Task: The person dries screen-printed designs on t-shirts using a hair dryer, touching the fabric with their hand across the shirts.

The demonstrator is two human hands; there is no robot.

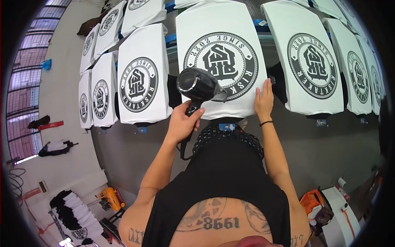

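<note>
My left hand (186, 122) is wrapped round the handle of a black hair dryer (197, 84). The dryer's nozzle points right, over the lower part of a white shirt (218, 20) with a round black print (220, 66). This shirt lies flat on a board in front of me, and the dryer hides part of the print. At the shirt's lower right edge rests my right hand (264, 101), its fingers stretched out and nothing held.
More printed white shirts lie on boards in rows, among them one at left (142, 41) and one at right (288, 20). A cord hangs below the dryer. An orange machine (112, 198) and a pile of shirts (76, 216) are at lower left, an orange bag (311, 201) at lower right.
</note>
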